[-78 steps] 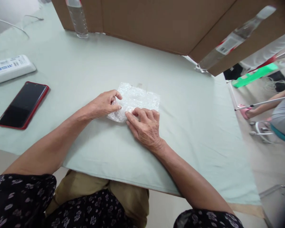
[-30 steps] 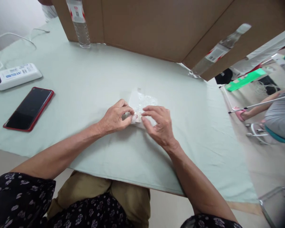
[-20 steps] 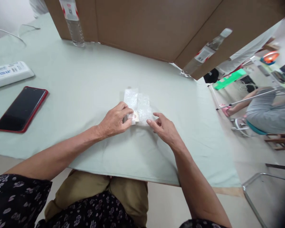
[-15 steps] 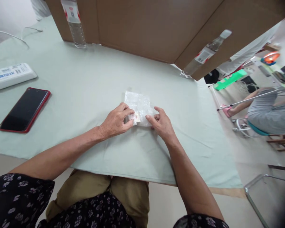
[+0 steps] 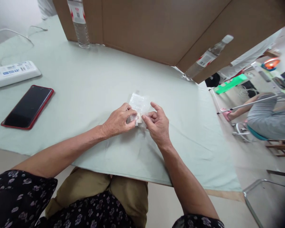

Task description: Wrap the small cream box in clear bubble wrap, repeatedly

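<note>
Bubble wrap: we are seeing the bubble wrap (image 5: 138,100) lying near the middle of the cloth, between the two hands, its near end partly hidden by fingers.
Long axis: we are reading it as running away from the body, the far end leaning slightly left; front and back we are not distinguishing.
Small pale item: we are noting a small pale item (image 5: 139,119) showing at the near end of the wrap, too small to identify.
Left hand: the left hand (image 5: 121,120) is pinching the wrap's near left side between thumb and fingers.
Right hand: the right hand (image 5: 158,124) is gripping the wrap's near right side with the thumb close against curled fingers, one finger sticking out.
Cloth: a pale green cloth (image 5: 90,72) is covering the table, creasing lightly at right.
Phone and device: a red-cased phone (image 5: 27,107) is lying at left, a white device (image 5: 17,72) with printing just beyond.
Cardboard: brown cardboard (image 5: 144,28) is standing at the far side, one bottle (image 5: 80,30) upright against it, another bottle (image 5: 207,58) leaning at right.
Room: beyond, a person (image 5: 268,115) in grey is sitting near a green object (image 5: 231,84).
</note>
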`<control>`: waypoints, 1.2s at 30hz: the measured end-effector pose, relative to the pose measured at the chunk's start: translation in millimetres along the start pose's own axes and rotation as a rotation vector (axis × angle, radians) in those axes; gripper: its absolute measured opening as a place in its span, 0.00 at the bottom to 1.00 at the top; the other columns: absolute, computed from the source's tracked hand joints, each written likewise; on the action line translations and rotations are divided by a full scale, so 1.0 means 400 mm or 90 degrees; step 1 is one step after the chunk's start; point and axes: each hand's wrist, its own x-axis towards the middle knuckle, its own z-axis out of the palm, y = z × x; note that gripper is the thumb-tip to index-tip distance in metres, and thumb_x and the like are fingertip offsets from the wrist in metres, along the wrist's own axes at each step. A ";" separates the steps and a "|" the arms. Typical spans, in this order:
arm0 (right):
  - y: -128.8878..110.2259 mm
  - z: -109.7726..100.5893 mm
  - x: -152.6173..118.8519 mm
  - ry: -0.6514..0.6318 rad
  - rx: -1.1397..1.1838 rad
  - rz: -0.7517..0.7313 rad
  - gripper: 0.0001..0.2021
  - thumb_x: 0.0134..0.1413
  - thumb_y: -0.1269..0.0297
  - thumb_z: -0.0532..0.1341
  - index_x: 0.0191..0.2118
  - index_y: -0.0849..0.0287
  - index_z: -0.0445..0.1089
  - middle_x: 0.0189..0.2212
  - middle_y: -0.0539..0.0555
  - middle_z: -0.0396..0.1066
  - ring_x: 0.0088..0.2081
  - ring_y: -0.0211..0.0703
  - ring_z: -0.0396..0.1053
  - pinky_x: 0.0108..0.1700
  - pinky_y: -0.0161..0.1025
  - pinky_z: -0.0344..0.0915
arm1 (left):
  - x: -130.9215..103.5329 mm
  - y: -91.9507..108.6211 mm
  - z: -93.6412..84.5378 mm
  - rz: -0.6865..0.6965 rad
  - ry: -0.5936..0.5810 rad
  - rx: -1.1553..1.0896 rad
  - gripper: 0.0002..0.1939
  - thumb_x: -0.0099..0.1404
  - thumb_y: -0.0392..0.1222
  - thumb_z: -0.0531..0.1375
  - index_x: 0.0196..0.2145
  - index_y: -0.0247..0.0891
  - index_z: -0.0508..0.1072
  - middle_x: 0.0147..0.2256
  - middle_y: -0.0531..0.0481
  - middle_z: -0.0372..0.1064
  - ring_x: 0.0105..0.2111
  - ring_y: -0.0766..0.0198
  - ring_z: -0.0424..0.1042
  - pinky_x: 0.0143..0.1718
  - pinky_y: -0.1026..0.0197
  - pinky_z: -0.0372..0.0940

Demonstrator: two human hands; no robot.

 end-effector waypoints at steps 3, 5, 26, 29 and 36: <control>-0.015 0.017 0.001 0.001 -0.044 -0.019 0.29 0.56 0.57 0.64 0.62 0.57 0.62 0.26 0.44 0.68 0.25 0.36 0.63 0.30 0.38 0.63 | 0.002 -0.005 0.004 0.001 0.006 -0.019 0.09 0.62 0.37 0.60 0.41 0.37 0.76 0.38 0.47 0.66 0.29 0.68 0.65 0.31 0.63 0.66; -0.023 0.028 0.000 0.005 -0.092 -0.033 0.28 0.56 0.58 0.64 0.62 0.59 0.64 0.27 0.45 0.70 0.25 0.35 0.64 0.32 0.38 0.65 | 0.002 -0.007 0.008 -0.002 0.004 -0.021 0.09 0.62 0.37 0.59 0.40 0.36 0.76 0.38 0.47 0.66 0.28 0.68 0.65 0.31 0.63 0.66; 0.003 0.022 -0.047 -0.095 -0.364 -0.261 0.32 0.58 0.69 0.58 0.68 0.56 0.57 0.49 0.59 0.78 0.34 0.44 0.75 0.41 0.44 0.74 | 0.001 0.016 0.028 -0.156 0.050 -0.166 0.19 0.63 0.41 0.61 0.51 0.34 0.70 0.43 0.46 0.67 0.27 0.69 0.64 0.37 0.59 0.68; -0.004 0.009 -0.043 -0.143 -0.239 -0.201 0.33 0.56 0.69 0.60 0.67 0.53 0.58 0.48 0.56 0.78 0.28 0.37 0.70 0.37 0.41 0.72 | -0.004 0.016 0.036 -0.155 0.047 -0.137 0.23 0.58 0.33 0.60 0.53 0.35 0.70 0.45 0.45 0.67 0.30 0.67 0.66 0.38 0.60 0.68; 0.011 -0.049 0.032 -0.009 0.020 0.116 0.25 0.50 0.56 0.67 0.53 0.60 0.70 0.46 0.59 0.77 0.29 0.37 0.71 0.27 0.36 0.69 | -0.004 0.022 0.036 -0.157 0.035 -0.137 0.27 0.57 0.32 0.60 0.56 0.34 0.70 0.45 0.46 0.67 0.29 0.67 0.65 0.39 0.58 0.70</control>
